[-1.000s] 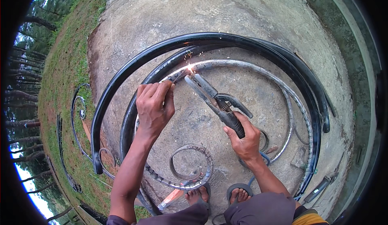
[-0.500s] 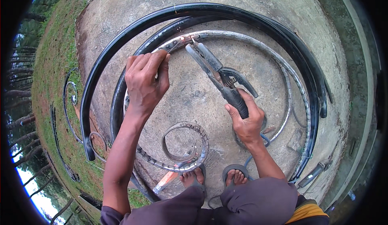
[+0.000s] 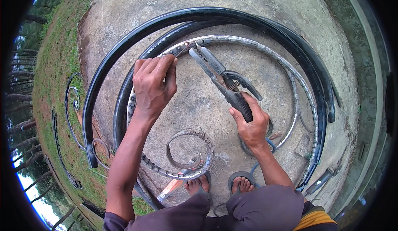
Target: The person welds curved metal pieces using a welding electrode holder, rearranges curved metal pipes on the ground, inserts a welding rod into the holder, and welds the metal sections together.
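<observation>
My right hand (image 3: 253, 125) is wrapped round the black handle of a welding electrode holder (image 3: 218, 72). Its jaws point up and left, and a short electrode stub (image 3: 197, 44) at their tip meets the inner side of a curved metal strip (image 3: 248, 43). My left hand (image 3: 155, 83) is closed, knuckles up, just left of that spot. Something thin and dark runs from its fingertips toward the electrode tip; what the fingers grip is mostly hidden. The strip bends into a ring with notched segments and ends in a small spiral (image 3: 190, 132) near my feet.
Thick black curved tubes (image 3: 215, 12) arc round the strip on the concrete slab (image 3: 199, 100). A blue cable (image 3: 270, 144) lies by my right wrist. A dark-handled tool (image 3: 321, 180) is at lower right. Grass (image 3: 56, 88) with more curled metal (image 3: 70, 115) borders the left.
The bright sparks at the electrode tip have faded to a small glow. Both hands stay close to the same spot on the strip; the view has shifted slightly.
</observation>
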### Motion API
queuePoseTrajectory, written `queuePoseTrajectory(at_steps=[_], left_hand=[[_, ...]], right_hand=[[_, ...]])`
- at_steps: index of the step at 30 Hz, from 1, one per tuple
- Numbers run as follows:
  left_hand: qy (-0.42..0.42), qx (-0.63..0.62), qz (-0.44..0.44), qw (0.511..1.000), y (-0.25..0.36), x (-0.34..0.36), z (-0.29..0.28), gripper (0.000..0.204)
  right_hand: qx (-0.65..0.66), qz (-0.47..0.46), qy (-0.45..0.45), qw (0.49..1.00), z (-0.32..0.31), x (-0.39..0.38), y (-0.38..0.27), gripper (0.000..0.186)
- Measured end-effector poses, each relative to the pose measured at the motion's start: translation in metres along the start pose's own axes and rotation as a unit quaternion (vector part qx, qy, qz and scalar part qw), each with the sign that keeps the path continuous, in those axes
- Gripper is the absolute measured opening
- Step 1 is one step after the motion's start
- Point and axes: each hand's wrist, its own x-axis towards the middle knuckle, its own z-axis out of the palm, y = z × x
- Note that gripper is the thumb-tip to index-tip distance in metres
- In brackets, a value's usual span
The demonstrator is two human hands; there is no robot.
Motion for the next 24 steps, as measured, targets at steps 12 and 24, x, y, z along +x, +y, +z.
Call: queuePoseTrajectory(at_steps=[12,24], left_hand=[[-0.002,-0.006,-0.001,1.000,0.0010,-0.0013,0.0011,0.010],[0.029,-0.010,0.014,0.999,0.0039,-0.0038,-0.0017,0.008]], right_hand=[[-0.008,-0.020,0.005,1.000,0.0027,-0.0007,0.0066,0.050],[-0.011,-0.025,0.017,0.999,0.0035,-0.0039,0.0059,0.049]])
